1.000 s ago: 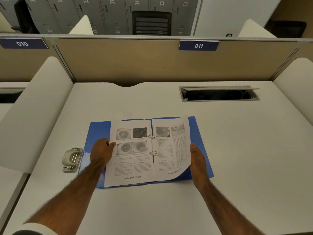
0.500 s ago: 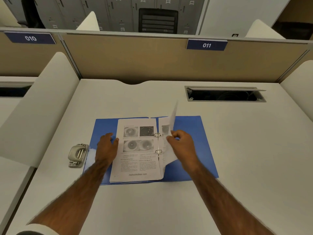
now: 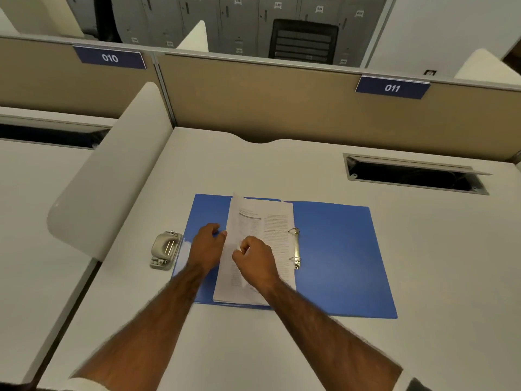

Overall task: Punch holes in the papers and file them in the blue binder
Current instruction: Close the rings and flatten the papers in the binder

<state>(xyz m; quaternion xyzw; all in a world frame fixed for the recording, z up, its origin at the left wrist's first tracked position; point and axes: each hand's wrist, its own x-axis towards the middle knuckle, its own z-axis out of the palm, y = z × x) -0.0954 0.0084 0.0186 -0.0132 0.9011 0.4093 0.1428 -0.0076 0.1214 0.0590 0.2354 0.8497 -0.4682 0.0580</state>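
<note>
We have one head-worn wide-angle view, looking forward and down over the desk (image 3: 282, 170) from close above, tilted slightly, toward the partition (image 3: 253, 91) at the far edge.

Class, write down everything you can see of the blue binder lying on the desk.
The blue binder lies open and flat on the white desk, its thin covers looking like plastic. A metal two-ring mechanism runs along the spine. Papers sit on the rings, covering most of the left half; the right cover is bare. The left hand rests on the left cover beside the papers, which the right hand pinches.
</note>
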